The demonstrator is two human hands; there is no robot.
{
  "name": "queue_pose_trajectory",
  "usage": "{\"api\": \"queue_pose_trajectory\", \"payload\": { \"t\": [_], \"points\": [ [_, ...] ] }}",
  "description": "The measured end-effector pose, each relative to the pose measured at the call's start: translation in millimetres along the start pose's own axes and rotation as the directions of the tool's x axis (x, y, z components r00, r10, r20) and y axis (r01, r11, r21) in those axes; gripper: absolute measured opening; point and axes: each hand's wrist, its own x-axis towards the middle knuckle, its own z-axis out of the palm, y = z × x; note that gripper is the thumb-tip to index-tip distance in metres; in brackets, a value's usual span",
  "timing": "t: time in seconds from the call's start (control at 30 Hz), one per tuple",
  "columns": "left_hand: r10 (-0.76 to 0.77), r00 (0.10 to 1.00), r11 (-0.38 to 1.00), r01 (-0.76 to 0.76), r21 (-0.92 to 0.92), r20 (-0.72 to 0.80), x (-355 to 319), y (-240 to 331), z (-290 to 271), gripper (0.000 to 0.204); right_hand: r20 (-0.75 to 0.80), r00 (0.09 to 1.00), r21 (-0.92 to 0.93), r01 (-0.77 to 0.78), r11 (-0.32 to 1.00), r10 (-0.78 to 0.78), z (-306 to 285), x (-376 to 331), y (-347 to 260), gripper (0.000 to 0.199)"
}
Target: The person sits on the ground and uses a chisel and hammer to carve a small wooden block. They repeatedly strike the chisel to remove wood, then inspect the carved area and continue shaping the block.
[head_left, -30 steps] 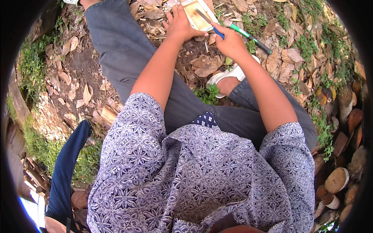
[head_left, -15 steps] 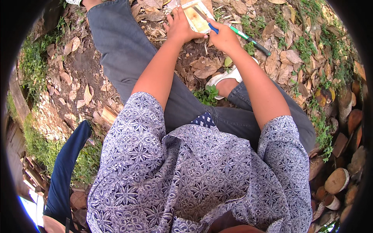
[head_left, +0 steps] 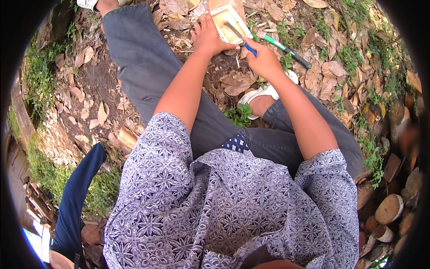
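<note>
Wood block (head_left: pixel 226 20), one, pale, flat, roughly rectangular with a lighter rim, lies on the ground at top centre among dry leaves. Left hand (head_left: pixel 208 36) rests on its left edge, fingers spread over it, palm down, pinning it. Right hand (head_left: pixel 264 58) is closed around one small tool with a blue handle (head_left: pixel 250 48); its thin dark blade crosses the block's face. One more tool, green handle with black end (head_left: pixel 286 48), long and slim, lies on the leaves just right of the right hand. Two bare forearms, two legs in grey trousers, one white sandal (head_left: pixel 260 94) visible. Shirt is blue-white floral print. Ground: brown soil, many curled dry leaves, green weeds. Several cut log ends (head_left: pixel 389 208) stacked at lower right.
</note>
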Motion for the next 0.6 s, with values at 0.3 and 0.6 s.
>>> {"api": "queue_pose_trajectory", "payload": {
  "t": [0.3,0.6],
  "points": [
    [-0.008,1.0,1.0,0.008,-0.003,0.021,3,1,-2,0.16,0.025,1.0,-0.022,-0.018,1.0,0.019,9,4,-6,0.047],
    [0.006,1.0,1.0,-0.006,0.02,0.015,1,-2,2,0.157,-0.053,0.997,0.005,0.062,0.998,-0.061,15,8,-2,0.048]
  ]
}}
